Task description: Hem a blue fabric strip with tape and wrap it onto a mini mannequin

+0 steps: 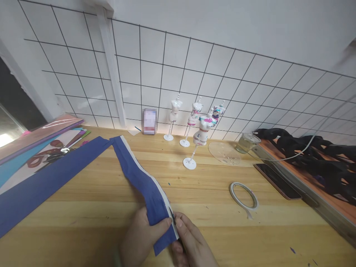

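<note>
My left hand (pixel 144 235) is closed on the near end of a blue crepe-like strip (pixel 155 200), its thumb pressed on the top face. A band of white double-sided tape (pixel 150 175) runs along the strip's right edge. The strip bends away over the table, its far end meeting a second, longer blue strip (pixel 55 168). At the taped edge, my right hand (pixel 194 237) is closed round a slim dark pointed tool (pixel 172 216). Its tip lies against the tape. Fingers cover most of the tool, so its exact kind is hidden.
Several small white dress-form stands (pixel 190 163) are at the back beside a phone (pixel 149 121). Right are a tape roll (pixel 232 191), a dark phone (pixel 278 181), a glass jar (pixel 246 142) and black fabric (pixel 311 148). Red-handled scissors (pixel 35 161) lie on coloured sheets at left.
</note>
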A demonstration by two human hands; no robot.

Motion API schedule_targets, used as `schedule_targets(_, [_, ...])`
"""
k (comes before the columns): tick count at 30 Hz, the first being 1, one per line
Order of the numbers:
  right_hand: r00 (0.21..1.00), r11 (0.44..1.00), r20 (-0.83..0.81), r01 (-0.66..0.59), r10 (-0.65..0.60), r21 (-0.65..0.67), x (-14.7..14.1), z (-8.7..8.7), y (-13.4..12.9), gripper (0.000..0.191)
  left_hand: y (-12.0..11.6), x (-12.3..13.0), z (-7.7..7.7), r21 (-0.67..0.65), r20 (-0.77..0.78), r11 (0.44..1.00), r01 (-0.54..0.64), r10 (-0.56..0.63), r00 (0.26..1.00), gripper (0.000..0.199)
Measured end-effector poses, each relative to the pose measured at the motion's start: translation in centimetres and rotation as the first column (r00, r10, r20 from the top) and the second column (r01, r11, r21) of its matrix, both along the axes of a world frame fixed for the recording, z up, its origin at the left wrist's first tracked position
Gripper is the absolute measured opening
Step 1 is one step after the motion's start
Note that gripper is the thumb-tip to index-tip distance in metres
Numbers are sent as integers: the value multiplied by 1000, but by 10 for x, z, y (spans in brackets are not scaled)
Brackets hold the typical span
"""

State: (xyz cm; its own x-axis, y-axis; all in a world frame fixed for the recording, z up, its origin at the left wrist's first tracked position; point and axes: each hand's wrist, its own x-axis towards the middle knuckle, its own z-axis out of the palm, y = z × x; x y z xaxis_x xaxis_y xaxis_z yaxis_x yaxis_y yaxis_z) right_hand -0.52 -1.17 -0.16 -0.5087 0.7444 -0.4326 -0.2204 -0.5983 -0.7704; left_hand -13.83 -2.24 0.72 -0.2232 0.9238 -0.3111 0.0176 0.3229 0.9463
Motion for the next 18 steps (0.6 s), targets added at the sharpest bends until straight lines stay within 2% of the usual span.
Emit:
schedule_targets(11, [999, 998, 33, -23, 21, 50, 1, -3, 1, 50, 1, 2, -1, 16, -10, 1000, 19, -19, 1000, 20])
schedule_targets(18, [999, 997, -28, -22, 24, 72, 0, -6, 2, 44, 0, 2, -4, 28, 9, 999, 38, -39, 999, 17])
